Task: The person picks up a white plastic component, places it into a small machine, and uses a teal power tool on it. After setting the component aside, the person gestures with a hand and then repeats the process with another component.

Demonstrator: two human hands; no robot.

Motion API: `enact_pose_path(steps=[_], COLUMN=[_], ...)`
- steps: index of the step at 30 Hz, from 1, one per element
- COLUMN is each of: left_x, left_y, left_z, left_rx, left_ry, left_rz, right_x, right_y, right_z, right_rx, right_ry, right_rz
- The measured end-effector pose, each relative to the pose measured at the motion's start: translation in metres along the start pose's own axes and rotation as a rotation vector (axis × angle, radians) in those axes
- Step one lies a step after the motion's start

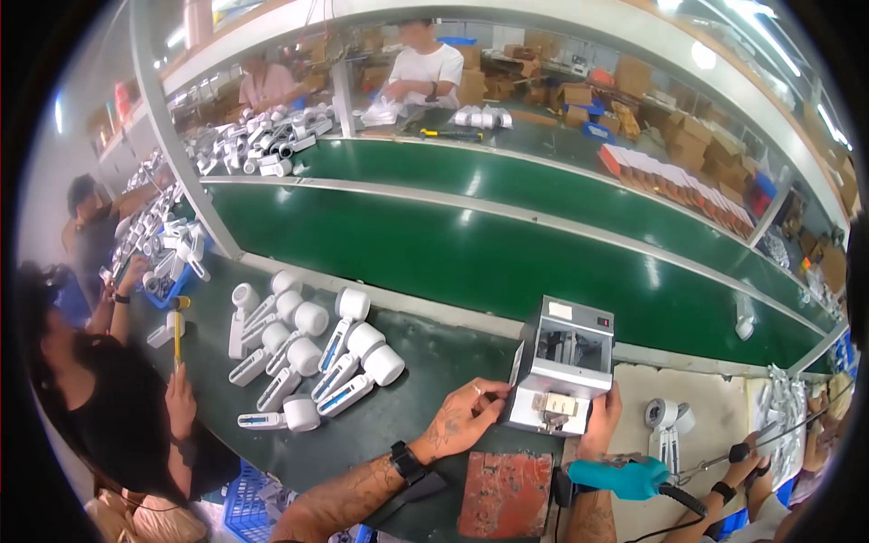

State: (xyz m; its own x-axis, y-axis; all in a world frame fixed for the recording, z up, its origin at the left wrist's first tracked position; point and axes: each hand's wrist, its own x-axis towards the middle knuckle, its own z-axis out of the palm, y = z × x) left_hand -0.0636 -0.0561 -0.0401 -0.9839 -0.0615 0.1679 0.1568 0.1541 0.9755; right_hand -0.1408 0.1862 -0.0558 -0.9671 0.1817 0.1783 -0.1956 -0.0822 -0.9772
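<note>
A small box-shaped bench machine, silver and black with an open front and a switch on top, stands before me at the table's far edge. My left hand has its thumb and fingers closed at the machine's left side, near a thin plate. My right hand grips the right side, its fingers partly hidden. A teal power screwdriver with a coiled black cord crosses in front of my right forearm. Several white handheld units with round heads and flat handles lie left of my left hand, some with blue strips.
A worn red mat lies nearer me. Beyond the table runs a green conveyor belt. White units rest on the pale board at right. A co-worker at left holds a yellow-handled hammer; another person's hands are at right.
</note>
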Motion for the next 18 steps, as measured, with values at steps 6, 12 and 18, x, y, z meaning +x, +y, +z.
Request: enact_pose_path(steps=[6,12,18], left_x=[-0.002,-0.005,-0.004], left_y=[0.004,-0.001,-0.009], left_z=[-0.003,-0.005,-0.007], left_rx=[0.042,0.05,-0.075], left_ry=[-0.009,-0.07,-0.089], left_rz=[0.079,-0.022,-0.052], right_x=[-0.002,0.0,0.002], right_y=[-0.001,0.003,0.004], right_z=[0.001,-0.001,-0.001], right_rx=[0.0,-0.021,-0.026], right_ry=[0.003,-0.003,-0.02], right_rz=[0.019,0.011,0.01])
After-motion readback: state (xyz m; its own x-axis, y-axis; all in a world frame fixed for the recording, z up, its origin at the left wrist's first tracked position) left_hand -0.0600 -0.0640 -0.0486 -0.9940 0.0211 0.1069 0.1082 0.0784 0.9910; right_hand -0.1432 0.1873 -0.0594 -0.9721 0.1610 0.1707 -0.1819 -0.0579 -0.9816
